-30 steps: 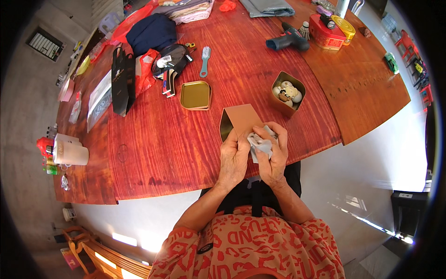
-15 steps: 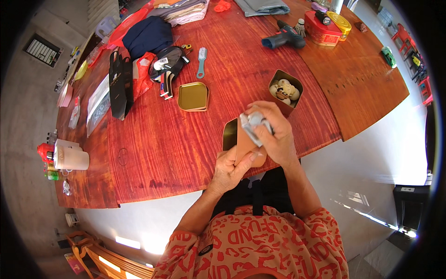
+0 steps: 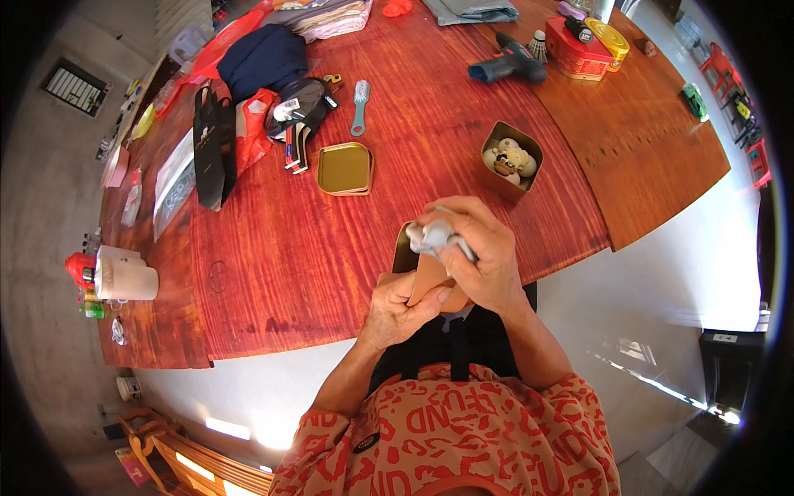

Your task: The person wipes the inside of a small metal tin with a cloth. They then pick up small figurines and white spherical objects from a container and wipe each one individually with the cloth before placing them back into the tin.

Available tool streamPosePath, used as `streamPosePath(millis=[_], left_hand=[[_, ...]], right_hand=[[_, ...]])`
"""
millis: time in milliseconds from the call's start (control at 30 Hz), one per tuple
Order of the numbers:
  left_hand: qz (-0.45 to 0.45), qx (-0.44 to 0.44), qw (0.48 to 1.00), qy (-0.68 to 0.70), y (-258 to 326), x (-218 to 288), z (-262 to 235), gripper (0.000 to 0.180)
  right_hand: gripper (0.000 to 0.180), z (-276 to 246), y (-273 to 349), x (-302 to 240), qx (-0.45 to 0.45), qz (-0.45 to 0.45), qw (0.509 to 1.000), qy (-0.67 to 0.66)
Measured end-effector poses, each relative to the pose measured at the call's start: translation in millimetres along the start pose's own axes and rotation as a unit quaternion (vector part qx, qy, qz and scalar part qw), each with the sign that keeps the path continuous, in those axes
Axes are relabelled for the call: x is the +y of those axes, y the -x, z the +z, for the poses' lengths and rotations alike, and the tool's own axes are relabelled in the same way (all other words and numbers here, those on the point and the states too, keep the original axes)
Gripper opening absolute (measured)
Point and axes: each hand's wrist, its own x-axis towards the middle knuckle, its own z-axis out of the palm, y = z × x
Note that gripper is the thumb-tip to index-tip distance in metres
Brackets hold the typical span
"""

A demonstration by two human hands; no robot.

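My left hand grips an orange-brown tin box, tilted at the table's near edge, its gold inside partly showing. In my right hand is a crumpled grey-white cloth, held against the tin's rim and side. Fingers and cloth hide much of the tin. Beyond the right hand, a second open tin contains several pale round things and a small animal-like figure. Farther left, a gold tin lid lies inside up, apparently stacked on another.
A teal brush lies beyond the lid. Left of it are a black paper bag and dark cloth. A cordless drill and a red tin are at the far right. A white mug stands far left.
My right hand and the cloth have shifted slightly left and nearer me, over the tin's opening edge. The left hand and tin have moved a little left and nearer.
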Motion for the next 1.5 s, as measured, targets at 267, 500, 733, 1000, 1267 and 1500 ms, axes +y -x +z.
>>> streamPosePath(millis=[267, 500, 733, 1000, 1267, 1500], left_hand=[[-0.047, 0.076, 0.996, 0.018, 2, -2, 6, 0.015], [-0.036, 0.157, 0.985, 0.066, 1, -2, 7, 0.016], [-0.064, 0.197, 0.967, 0.147, -4, 0, 0, 0.019], [-0.064, 0.196, 0.969, 0.132, 0, -1, 5, 0.026], [0.007, 0.145, 0.989, 0.018, -13, 4, 13, 0.016], [-0.008, 0.097, 0.995, -0.033, -10, -14, 15, 0.018]], right_hand=[[0.023, 16, 1, 6, 0.111, 0.23, 0.937, -0.236], [0.045, 24, 41, -4, 0.095, 0.213, 0.924, -0.303], [0.045, 31, 58, -11, 0.039, 0.046, 0.981, -0.187], [0.043, 37, 31, -6, 0.148, 0.163, 0.958, -0.183], [0.032, 47, 76, 24, 0.137, 0.376, 0.82, -0.409], [0.029, 16, 85, 0, 0.163, 0.28, 0.925, -0.199]])
